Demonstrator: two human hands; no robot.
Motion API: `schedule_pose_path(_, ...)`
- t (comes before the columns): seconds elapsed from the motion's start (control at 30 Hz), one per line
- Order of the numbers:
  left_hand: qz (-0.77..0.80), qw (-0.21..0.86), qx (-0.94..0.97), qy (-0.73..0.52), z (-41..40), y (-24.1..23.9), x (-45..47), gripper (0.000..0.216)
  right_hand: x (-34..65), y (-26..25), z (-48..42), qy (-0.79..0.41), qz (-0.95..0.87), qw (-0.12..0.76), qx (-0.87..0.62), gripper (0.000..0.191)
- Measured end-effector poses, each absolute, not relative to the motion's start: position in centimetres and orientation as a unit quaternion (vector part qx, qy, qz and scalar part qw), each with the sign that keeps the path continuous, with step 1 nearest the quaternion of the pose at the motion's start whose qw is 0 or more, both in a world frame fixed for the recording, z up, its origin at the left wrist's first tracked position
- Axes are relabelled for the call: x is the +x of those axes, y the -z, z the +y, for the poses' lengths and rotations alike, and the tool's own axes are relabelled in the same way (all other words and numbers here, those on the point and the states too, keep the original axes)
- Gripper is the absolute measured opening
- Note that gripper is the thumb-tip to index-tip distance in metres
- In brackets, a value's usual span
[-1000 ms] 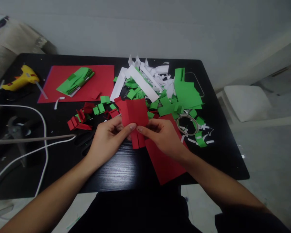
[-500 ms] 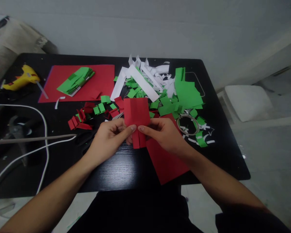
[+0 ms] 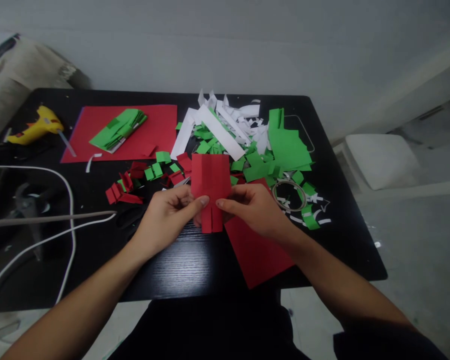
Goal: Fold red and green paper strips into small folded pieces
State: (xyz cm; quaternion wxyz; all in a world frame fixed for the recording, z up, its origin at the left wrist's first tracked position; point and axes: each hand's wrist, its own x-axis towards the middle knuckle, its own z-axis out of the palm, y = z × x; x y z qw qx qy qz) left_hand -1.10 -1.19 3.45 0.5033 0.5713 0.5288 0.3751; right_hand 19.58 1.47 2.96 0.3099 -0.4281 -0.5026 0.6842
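Note:
A small red paper piece point(image 3: 210, 179) with cut strips along its lower edge is held upright above the black table point(image 3: 180, 265). My left hand point(image 3: 168, 217) pinches its lower left part between thumb and forefinger. My right hand point(image 3: 253, 207) pinches the lower right part the same way. Both forefinger tips almost meet at the paper's middle. A larger red sheet point(image 3: 257, 250) lies flat under my right hand, reaching the table's front edge.
A heap of green and white paper scraps point(image 3: 247, 140) fills the table's middle back. A red sheet point(image 3: 123, 132) with folded green strips lies back left beside a yellow glue gun point(image 3: 37, 125). A tape ring point(image 3: 289, 194) sits right; white cables point(image 3: 41, 230) cross the left side.
The red piece has been turned from tilted to square and upright between my fingers. The hands have stayed in nearly the same spot.

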Motion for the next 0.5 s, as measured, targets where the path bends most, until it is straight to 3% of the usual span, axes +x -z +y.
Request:
schedule_pose_path(0.33,0.511,0.517,0.561,-0.396,-1.1,-3.7,-1.3,0.019,19.7,-2.6,1.3,-0.611,-0.570,0.339,-0.432,0.028)
schedule_pose_path(0.4,0.512,0.477,0.591,-0.401,-1.1,-3.6,-1.7,0.016,19.8,-2.7,1.1,-0.566,-0.599,0.361,-0.436,0.023)
schedule_pose_path(0.5,0.479,0.331,0.687,-0.435,-1.0,-3.6,-2.4,0.005,19.9,-3.0,0.9,-0.487,-0.651,0.416,-0.408,0.009)
